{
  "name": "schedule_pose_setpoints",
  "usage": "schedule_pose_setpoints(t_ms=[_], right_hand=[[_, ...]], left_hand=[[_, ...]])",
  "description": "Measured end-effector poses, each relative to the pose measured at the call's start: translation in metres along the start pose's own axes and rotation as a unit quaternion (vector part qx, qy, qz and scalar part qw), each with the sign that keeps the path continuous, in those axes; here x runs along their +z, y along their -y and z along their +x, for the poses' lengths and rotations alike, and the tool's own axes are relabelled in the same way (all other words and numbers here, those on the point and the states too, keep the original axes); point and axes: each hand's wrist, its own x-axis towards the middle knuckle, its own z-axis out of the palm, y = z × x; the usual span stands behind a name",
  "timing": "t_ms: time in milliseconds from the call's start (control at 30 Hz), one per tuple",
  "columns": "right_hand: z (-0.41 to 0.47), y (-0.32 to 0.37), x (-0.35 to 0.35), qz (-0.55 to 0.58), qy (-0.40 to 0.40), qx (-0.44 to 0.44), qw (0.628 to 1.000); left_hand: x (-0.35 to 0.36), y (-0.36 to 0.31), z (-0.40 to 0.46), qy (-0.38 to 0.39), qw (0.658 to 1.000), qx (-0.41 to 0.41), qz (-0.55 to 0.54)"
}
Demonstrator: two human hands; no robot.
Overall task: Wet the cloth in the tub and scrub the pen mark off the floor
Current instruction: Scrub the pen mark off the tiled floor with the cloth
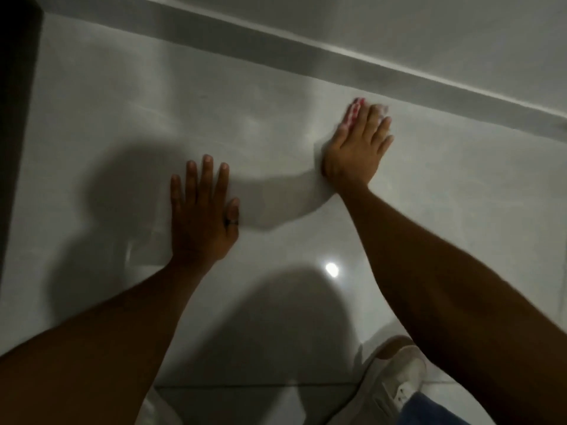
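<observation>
My right hand [359, 142] presses flat on the glossy white floor [276, 102] near the skirting, with a small red-and-white cloth [352, 113] under its fingers; only the cloth's far edge shows, blurred. My left hand [204, 210] lies flat on the floor with fingers spread, holding nothing, a dark ring on its thumb. No pen mark is visible; the spot under the right hand is hidden. The tub is out of view.
A grey skirting board [337, 53] and wall run diagonally across the top. A dark vertical surface [15, 87] stands at the left edge. My white shoe [395, 378] and blue trouser hem sit at the bottom right. A lamp glare [331, 269] reflects on the tile.
</observation>
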Motion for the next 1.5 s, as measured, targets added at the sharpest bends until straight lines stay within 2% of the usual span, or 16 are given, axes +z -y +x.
schedule_pose_setpoints(t_ms=[100, 267, 400, 567, 700, 867, 1000, 1067, 1133, 1233, 1300, 1333, 1367, 1400, 1467, 1500], right_hand=[[-0.012, 0.043, 0.011, -0.019, 0.013, -0.039, 0.999], [-0.079, 0.096, 0.014, 0.000, 0.100, -0.250, 0.963], [-0.154, 0.044, 0.003, 0.005, 0.133, -0.341, 0.930], [-0.159, -0.077, -0.017, -0.031, 0.141, -0.331, 0.933], [-0.101, -0.113, -0.026, -0.065, 0.115, -0.299, 0.945], [-0.025, -0.103, -0.033, -0.008, 0.078, -0.204, 0.976], [-0.001, -0.051, -0.025, 0.027, 0.067, -0.088, 0.994], [-0.016, -0.028, -0.018, 0.037, 0.093, -0.090, 0.991], [-0.046, -0.014, -0.014, 0.058, 0.129, -0.151, 0.978], [-0.098, -0.001, -0.027, 0.094, 0.259, -0.165, 0.947], [-0.121, 0.019, -0.063, 0.210, 0.352, -0.065, 0.910], [-0.132, 0.035, -0.088, 0.281, 0.365, -0.004, 0.887], [-0.143, 0.053, -0.118, 0.343, 0.358, 0.049, 0.867], [-0.153, 0.070, -0.148, 0.391, 0.346, 0.090, 0.848], [-0.172, 0.107, -0.212, 0.442, 0.321, 0.107, 0.831], [-0.182, 0.126, -0.246, 0.445, 0.316, 0.094, 0.833]], left_hand=[[0.001, 0.003, -0.003, -0.003, 1.000, 0.003, 0.004], [0.004, 0.004, -0.003, -0.029, 1.000, 0.005, 0.000], [0.005, 0.006, -0.005, -0.033, 0.999, 0.011, -0.010], [0.005, 0.001, -0.002, -0.027, 0.999, 0.002, -0.018], [0.008, 0.000, -0.003, -0.025, 1.000, 0.007, -0.010], [0.011, 0.001, -0.005, -0.012, 1.000, 0.005, -0.006], [0.015, 0.001, -0.005, -0.016, 1.000, 0.006, 0.008], [0.013, 0.001, -0.003, -0.012, 1.000, 0.005, 0.004], [0.005, -0.002, -0.004, 0.006, 1.000, 0.007, 0.016], [-0.017, -0.006, 0.008, 0.150, 0.989, -0.012, -0.005], [-0.054, -0.018, 0.027, 0.280, 0.949, -0.088, -0.119], [-0.084, -0.031, 0.036, 0.337, 0.898, -0.162, -0.232], [-0.121, -0.047, 0.039, 0.377, 0.820, -0.262, -0.341], [-0.160, -0.062, 0.038, 0.390, 0.726, -0.347, -0.448], [-0.228, -0.085, 0.027, 0.341, 0.562, -0.410, -0.632], [-0.265, -0.091, 0.017, 0.307, 0.510, -0.414, -0.689]])
